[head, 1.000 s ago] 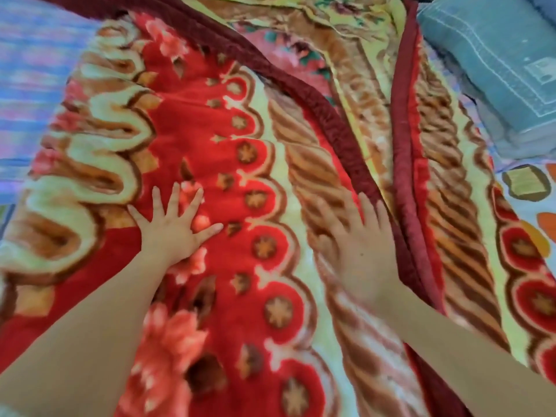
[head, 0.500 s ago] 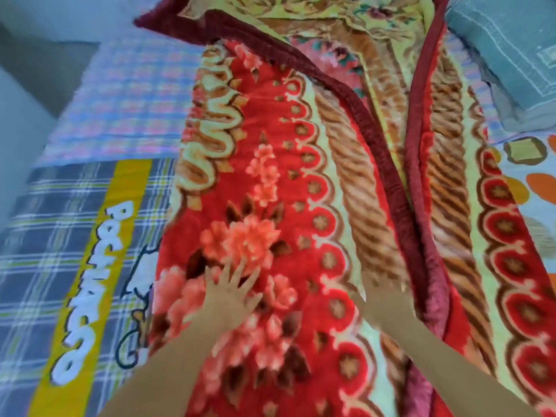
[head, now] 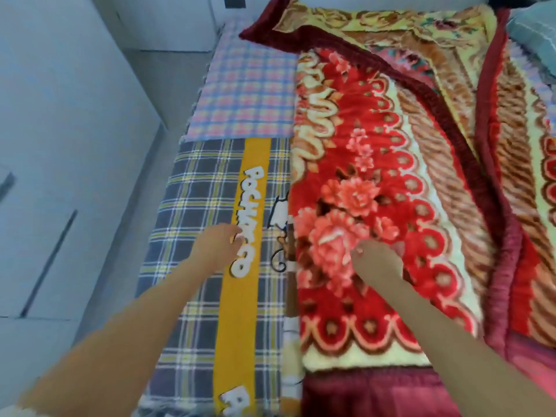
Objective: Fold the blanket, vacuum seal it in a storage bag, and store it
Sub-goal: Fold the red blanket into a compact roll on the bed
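1. A bed is covered by a grey plaid sheet point(head: 192, 206) with a yellow stripe point(head: 240, 296) that carries white letters. This sheet fills the lower left of the view.
2. The blanket point(head: 391, 176), thick and red with pink flowers and a cream scalloped border, is laid along the right side of the bed. It is folded lengthwise: a top layer is seen with its dark red edge point(head: 445, 121) running diagonally, and further layers are seen to the right of it. The left side of the blanket lies on the grey plaid sheet, just beside the yellow stripe.
3. A pink and blue checked cloth point(head: 246, 94) is spread at the far end of the bed, to the left of the blanket and touching it.
4. White cabinet fronts point(head: 60, 145) are seen at the left of the bed.
5. A grey-blue folded fabric point(head: 535, 28) is partly seen at the upper right corner.
6. The right hand point(head: 376, 263) is placed on the flower pattern of the blanket, with the fingers curled down into the pile; it cannot be told whether fabric is pinched.
7. The left hand point(head: 219, 248) is held off the blanket, over the yellow stripe. Its fingers are bent loosely and close together, and nothing is held in them.
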{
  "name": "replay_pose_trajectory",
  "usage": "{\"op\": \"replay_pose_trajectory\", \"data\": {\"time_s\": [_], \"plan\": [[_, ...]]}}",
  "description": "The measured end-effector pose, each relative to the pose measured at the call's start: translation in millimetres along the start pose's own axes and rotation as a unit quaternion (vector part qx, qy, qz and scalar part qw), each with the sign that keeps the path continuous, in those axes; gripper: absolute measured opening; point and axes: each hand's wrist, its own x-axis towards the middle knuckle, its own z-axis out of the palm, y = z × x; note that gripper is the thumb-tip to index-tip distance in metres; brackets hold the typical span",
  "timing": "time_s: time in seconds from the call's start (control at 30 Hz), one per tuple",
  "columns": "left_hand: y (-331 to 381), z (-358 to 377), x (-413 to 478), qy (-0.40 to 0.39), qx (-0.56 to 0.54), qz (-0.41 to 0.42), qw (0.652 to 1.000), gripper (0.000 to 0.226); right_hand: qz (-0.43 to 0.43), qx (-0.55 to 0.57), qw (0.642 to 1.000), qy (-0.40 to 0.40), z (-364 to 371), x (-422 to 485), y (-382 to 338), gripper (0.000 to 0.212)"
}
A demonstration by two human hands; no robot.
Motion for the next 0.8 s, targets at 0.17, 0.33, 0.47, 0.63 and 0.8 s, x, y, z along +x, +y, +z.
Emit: {"op": "replay_pose_trajectory", "data": {"time_s": [0.17, 0.33, 0.47, 0.63, 0.8], "plan": [[-104, -60, -45, 0.054, -0.018, 0.027, 0.998, 0.028, 0.033, 0.098, 0.995, 0.01, 37, -70, -83, 0.021], [-154, -96, -55, 0.051, -0.042, 0.014, 0.998, 0.027, 0.046, 0.168, 0.985, 0.008, 55, -102, -140, 0.025], [-169, -120, -54, 0.069, -0.038, 0.016, 0.997, 0.029, 0.03, 0.237, 0.971, 0.021, 57, -96, -177, 0.03], [-201, -154, -29, 0.088, -0.07, 0.035, 0.993, 0.025, 0.038, 0.273, 0.961, 0.019, 52, -76, -233, 0.032], [-253, -195, 38, 0.094, -0.093, 0.094, 0.987, 0.022, 0.067, 0.275, 0.958, 0.047, 48, -35, -302, 0.032]]}}
